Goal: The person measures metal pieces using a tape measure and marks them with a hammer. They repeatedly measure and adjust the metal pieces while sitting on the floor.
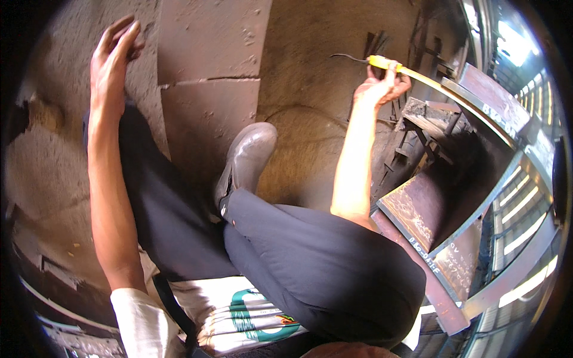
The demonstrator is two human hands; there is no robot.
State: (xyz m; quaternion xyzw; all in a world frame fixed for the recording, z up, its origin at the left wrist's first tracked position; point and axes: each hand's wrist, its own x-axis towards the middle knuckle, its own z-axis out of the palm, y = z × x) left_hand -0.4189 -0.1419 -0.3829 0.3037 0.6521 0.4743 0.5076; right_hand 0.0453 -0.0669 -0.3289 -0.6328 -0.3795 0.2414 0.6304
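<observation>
My right hand (382,85) is raised at the upper right, fingers closed around a long yellow strip that looks like a measuring tape (444,89). From the hand the strip runs right and down along a steel beam. A thin dark curved end (347,57) sticks out to the left of my fingers. My left hand (115,51) hangs at the upper left above the ground, empty, with its fingers loosely bent and apart. It is nearest to a flat steel plate (209,42).
Steel beams and plates (412,212) with chalk-like marks stand on the right. Scrap metal pieces (427,131) lie under them. A second plate (212,113) adjoins the first on the dusty ground. My boot (253,149) rests near its edge, with my dark-trousered legs bent.
</observation>
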